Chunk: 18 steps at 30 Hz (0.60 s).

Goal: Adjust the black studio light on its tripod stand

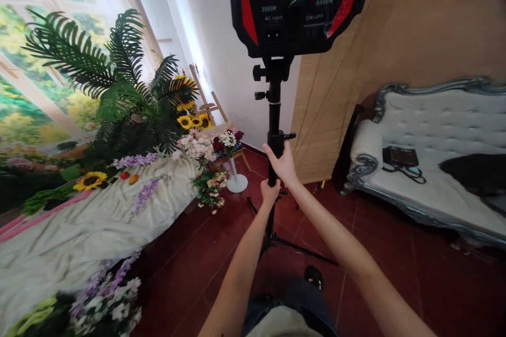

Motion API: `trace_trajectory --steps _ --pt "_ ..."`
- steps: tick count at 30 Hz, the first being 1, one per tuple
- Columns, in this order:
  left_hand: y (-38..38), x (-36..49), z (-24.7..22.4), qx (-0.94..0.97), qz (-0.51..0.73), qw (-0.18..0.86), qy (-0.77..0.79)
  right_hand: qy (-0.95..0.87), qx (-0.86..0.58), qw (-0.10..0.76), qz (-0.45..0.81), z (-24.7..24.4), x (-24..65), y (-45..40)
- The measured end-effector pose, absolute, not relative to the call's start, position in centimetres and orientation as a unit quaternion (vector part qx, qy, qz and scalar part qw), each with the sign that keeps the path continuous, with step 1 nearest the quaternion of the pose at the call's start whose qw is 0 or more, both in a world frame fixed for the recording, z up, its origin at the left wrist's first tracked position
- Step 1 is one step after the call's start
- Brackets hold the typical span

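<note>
A black light stand (274,116) rises upright in front of me, its legs spread on the floor. On its top sits a black and red studio light panel (300,10) with a dial and "3000K" and "6500K" printed on its back. My left hand (271,192) is wrapped round the pole, low down. Above it, my right hand (283,164) grips the pole just under the black locking collar (276,141), thumb pointing up along the collar. A small knob (290,136) sticks out of the collar's right side.
A cloth-covered platform (158,221) with flowers and fruit stands on the left, beside a palm plant (122,79). Behind are a wooden easel (213,105) and a white round-based stand (237,183). A tufted white sofa (435,121) with a brown bag (401,157) is at right.
</note>
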State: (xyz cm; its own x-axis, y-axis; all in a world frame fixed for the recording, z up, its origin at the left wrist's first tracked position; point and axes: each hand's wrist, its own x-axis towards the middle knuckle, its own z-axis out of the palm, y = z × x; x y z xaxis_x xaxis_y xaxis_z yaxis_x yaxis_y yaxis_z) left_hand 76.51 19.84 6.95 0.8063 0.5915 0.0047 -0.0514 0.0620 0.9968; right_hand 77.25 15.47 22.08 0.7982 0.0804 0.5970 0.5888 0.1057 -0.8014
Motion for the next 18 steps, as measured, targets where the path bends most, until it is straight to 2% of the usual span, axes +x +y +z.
trace_trajectory --steps 5,11,18 --pt "20.2 76.0 6.9 0.66 0.223 0.697 0.17 -0.198 -0.623 0.736 -0.177 22.8 77.8 17.1" --pt "20.9 74.5 6.2 0.679 0.243 0.689 0.075 -0.271 -0.596 0.753 -0.064 23.2 79.7 16.0" --pt "20.7 75.1 5.0 0.694 0.244 0.672 0.086 -0.346 -0.548 0.759 0.061 23.3 81.9 15.4"
